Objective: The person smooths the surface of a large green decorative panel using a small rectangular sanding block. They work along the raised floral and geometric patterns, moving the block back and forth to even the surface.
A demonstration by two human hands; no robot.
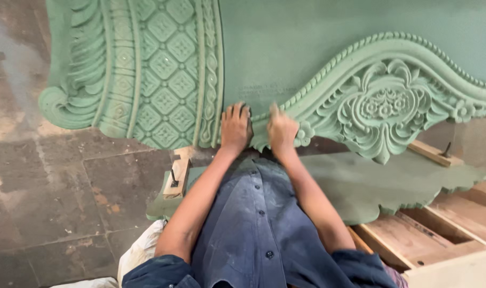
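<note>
View from the head camera, looking down over a dark blue buttoned shirt at both forearms, which reach forward side by side from rolled sleeves. The left hand lies palm-down with fingers extended and close together, pressed flat on the lower edge of a large green carved panel; it grips nothing that shows. The right hand sits just beside it, fingers curled onto the panel's rope-like beaded moulding; its fingertips are blurred, so whether they pinch a small pad or only rub the surface cannot be told. The panel stands before the person, its flat middle field flanked by a diamond-lattice column at left and a floral medallion at right. Below the hands, a second flat green board lies across a wooden frame. A small wooden block with a dark screw rests near the left forearm, on a stone tile floor
</note>
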